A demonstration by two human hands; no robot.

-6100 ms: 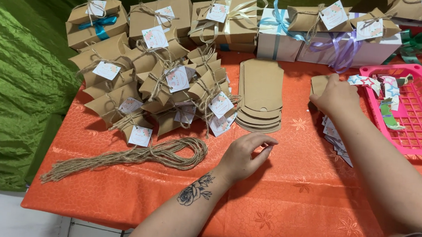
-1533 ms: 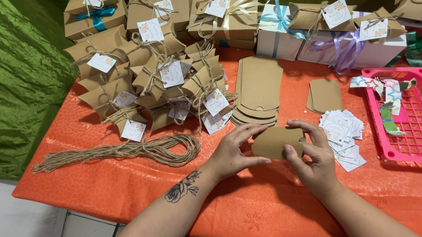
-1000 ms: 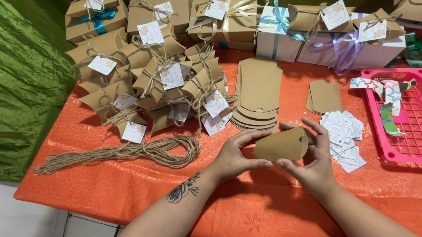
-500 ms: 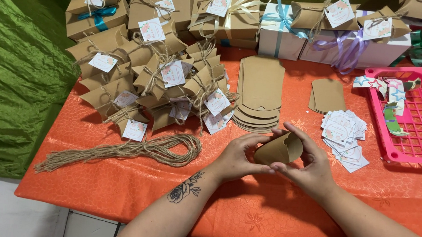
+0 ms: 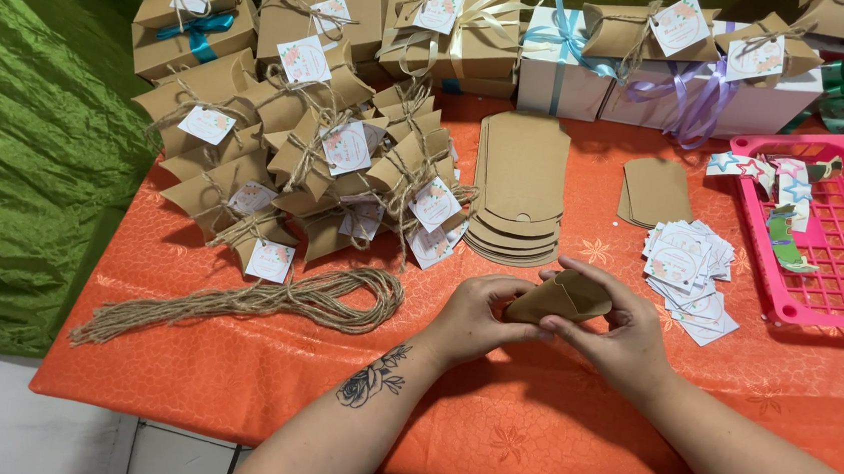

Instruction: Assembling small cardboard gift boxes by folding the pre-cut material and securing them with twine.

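Near edge, both hands over orange worktop [image 5: 546,447]: left hand [image 5: 476,317] & right hand [image 5: 620,338] each closed on one kraft card box blank [image 5: 560,298], bent into a curve btwn them, held just above the cloth. Mid: twine bundle [image 5: 266,300] to the left, stack of flat blanks [image 5: 518,184] straight ahead, round-print tags [image 5: 690,278] right, pink basket [image 5: 833,239] far right. Far: heap of tied pillow boxes [image 5: 309,148], w/ white ribboned boxes [image 5: 655,85] along back.
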